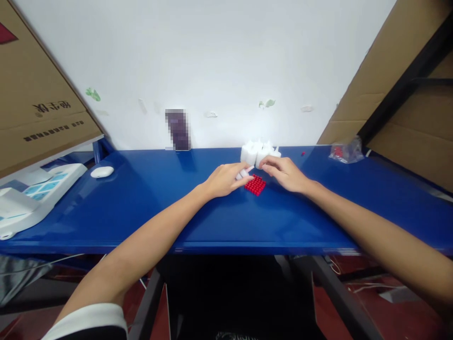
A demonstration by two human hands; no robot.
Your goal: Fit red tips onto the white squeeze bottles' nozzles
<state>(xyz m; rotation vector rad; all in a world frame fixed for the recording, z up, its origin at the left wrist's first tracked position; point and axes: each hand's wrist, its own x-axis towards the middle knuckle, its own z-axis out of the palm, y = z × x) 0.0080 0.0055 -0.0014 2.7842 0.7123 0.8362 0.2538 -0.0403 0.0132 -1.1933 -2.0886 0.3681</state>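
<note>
My left hand [224,179] rests on the blue table [247,222] with its fingers curled round a small white plastic piece [244,173], right beside a tight cluster of small red parts [255,184]. My right hand [283,172] lies just to the right of the red parts, fingers bent and pinched toward the white piece. What the right fingertips hold is too small to make out. A group of white plastic pieces [258,152] stands just behind both hands.
A white device with blue labels [31,196] and a white mouse [102,172] sit at the left. Cardboard boxes [35,104] lean at the left and right. A clear plastic bag [347,152] lies at the back right. A single red part [303,154] lies nearby.
</note>
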